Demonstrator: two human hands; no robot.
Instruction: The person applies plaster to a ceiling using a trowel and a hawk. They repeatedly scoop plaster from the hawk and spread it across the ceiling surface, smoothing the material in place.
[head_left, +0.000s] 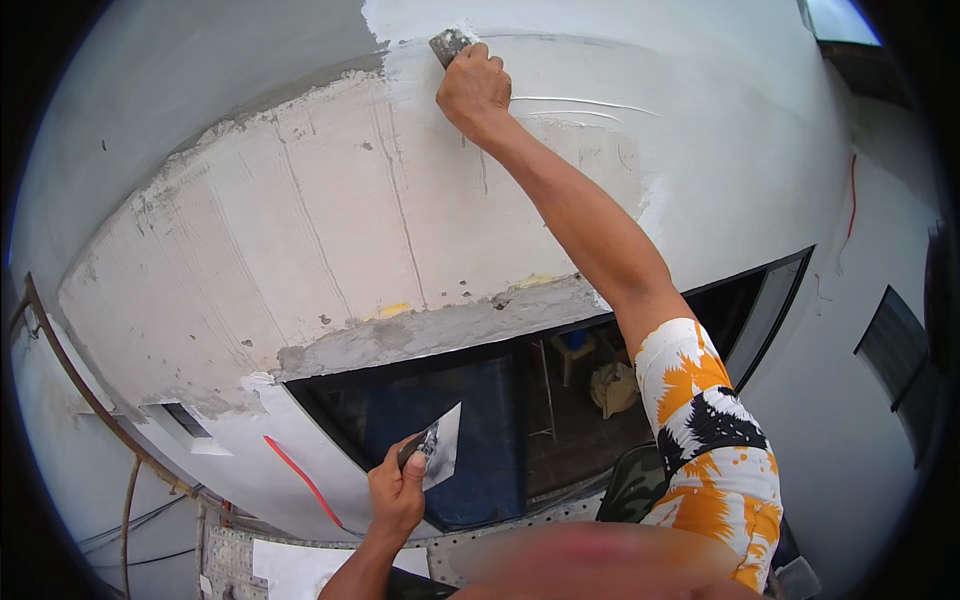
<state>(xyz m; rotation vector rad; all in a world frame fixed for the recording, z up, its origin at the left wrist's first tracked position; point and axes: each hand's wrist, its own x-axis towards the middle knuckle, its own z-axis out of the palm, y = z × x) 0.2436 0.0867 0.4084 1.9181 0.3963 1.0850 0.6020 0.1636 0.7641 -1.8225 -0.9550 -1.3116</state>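
Observation:
High on the wall (300, 200), my right hand (475, 90) is closed around a putty knife (448, 46). Its grey, smeared blade rests at the edge of a fresh white skim coat (410, 18), with white paste beside it. My right arm is stretched up and forward. Lower down, in front of the dark window, my left hand (396, 495) grips a wide flat trowel (441, 447) by its dark handle. The trowel's pale blade points up and carries grey smears; whether paste lies on it is hard to tell.
Below the bare plaster runs a black-framed window (430, 400), with a stool (572, 355) and a sack (613, 390) inside. A red conduit (303, 480) sticks out at the lower left. Rusty scaffold pipes (75, 370) stand at left. A perforated metal platform (225, 560) lies below.

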